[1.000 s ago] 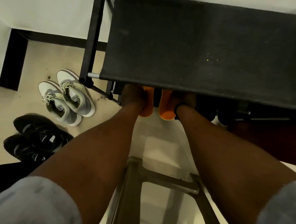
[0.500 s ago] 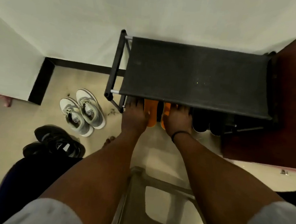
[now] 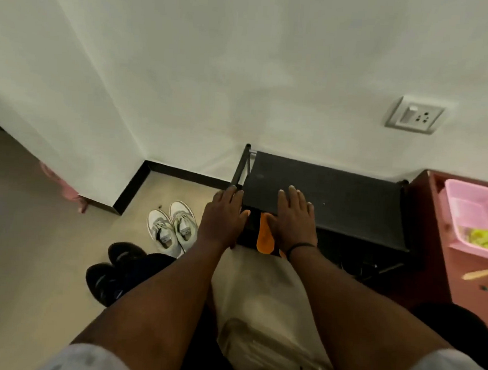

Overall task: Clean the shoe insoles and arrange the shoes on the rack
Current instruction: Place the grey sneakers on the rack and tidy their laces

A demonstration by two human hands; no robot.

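Both my hands, left hand [image 3: 223, 218] and right hand [image 3: 293, 220], flat and empty over the rack [image 3: 351, 198], orange shoes [image 3: 265, 238] shelved beneath them, white sneakers [image 3: 173, 229] and black shoes [image 3: 109, 273] still on floor to my left.

The shoe rack [image 3: 328, 196] has a black fabric top and a black frame. An orange insole [image 3: 264, 235] shows at its front edge. On the beige floor [image 3: 16, 241] sit white and grey sneakers [image 3: 172, 227] with pale laces, and beside them a pair of black shoes [image 3: 112, 274]. The wall [image 3: 216, 67] is off-white with a black skirting board [image 3: 180, 173]. A white socket plate [image 3: 414, 115] is set in it. A pink basin [image 3: 477, 218] holds something yellow-green, on a reddish-brown cabinet [image 3: 424, 226]. The right wrist wears a black band [image 3: 300, 247]; both sleeves are grey.
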